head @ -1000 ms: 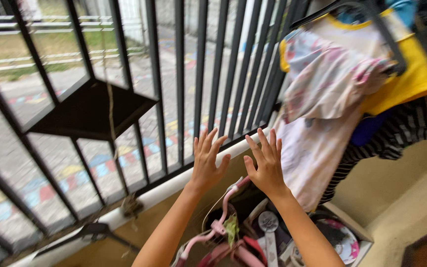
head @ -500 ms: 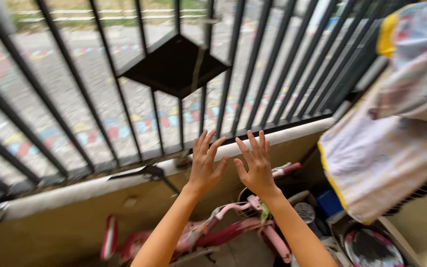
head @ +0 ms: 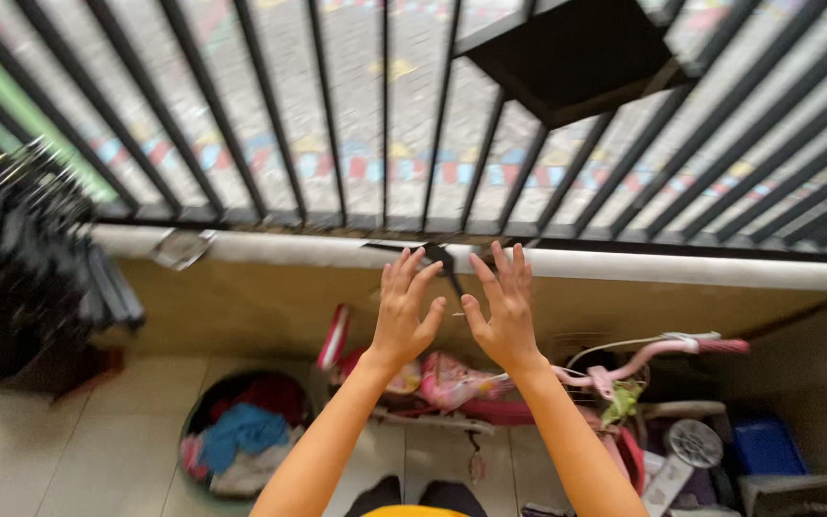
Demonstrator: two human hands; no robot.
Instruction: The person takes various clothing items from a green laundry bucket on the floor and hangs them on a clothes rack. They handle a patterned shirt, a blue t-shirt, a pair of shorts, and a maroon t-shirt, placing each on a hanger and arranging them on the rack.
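Two hands are raised side by side, the left hand (head: 404, 316) and the right hand (head: 502, 311), both spread wide with fingers apart and holding nothing. Right behind them runs one pale ledge (head: 681, 270) under black railing bars (head: 385, 115) — below lies one pink bicycle (head: 490, 383). On the floor to the left sits one round basket (head: 241, 431) of clothes, and a bunch of dark hangers (head: 40, 249) hangs at the far left.
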